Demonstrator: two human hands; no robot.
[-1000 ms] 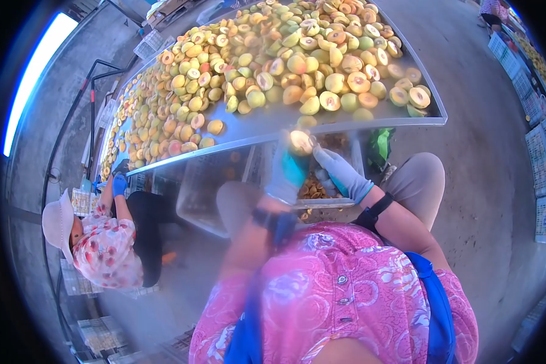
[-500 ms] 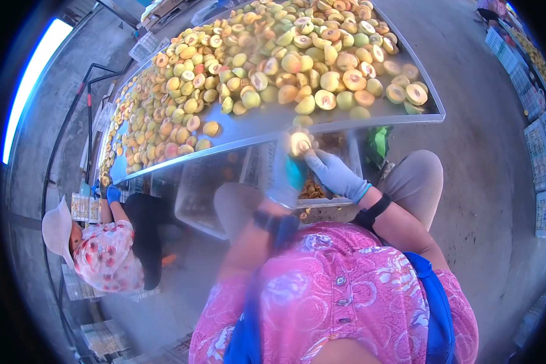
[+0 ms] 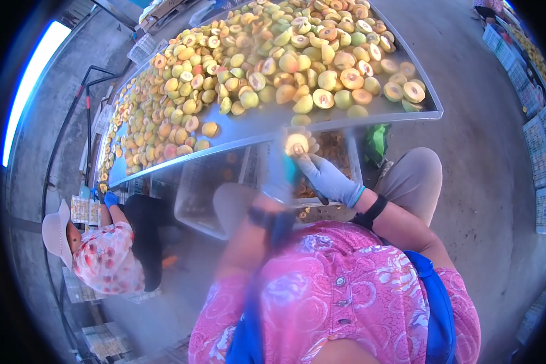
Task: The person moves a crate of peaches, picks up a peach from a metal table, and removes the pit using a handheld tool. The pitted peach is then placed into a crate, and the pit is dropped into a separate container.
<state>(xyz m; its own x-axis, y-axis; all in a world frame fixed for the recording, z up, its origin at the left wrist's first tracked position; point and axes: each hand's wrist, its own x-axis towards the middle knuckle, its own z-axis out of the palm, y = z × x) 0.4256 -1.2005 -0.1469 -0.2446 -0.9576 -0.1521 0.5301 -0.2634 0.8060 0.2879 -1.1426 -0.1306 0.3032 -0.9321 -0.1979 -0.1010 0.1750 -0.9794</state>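
Note:
A halved yellow fruit that looks like an apricot (image 3: 296,144) shows its cut face just below the tray's front edge. My left hand (image 3: 280,177), in a pale glove with teal on it, holds this half from the left and behind; smearing blurs its outline. My right hand (image 3: 332,181), in a light grey glove, has its thumb and fingers pinched together at the half's lower right. Whatever those right fingers grip is hidden. Above both hands, the metal tray (image 3: 370,120) bears a heap of halved apricots (image 3: 273,67).
Under the tray stand a crate (image 3: 353,159) with fruit pieces and a pale bin (image 3: 194,203). A green bag (image 3: 376,142) lies beside the crate. Another person in a white hat (image 3: 106,255) works at the tray's left end. Stacked crates (image 3: 537,151) line the right side.
My right hand has shifted slightly down and left. The apricot half has moved a little down and left, its cut face still toward the camera.

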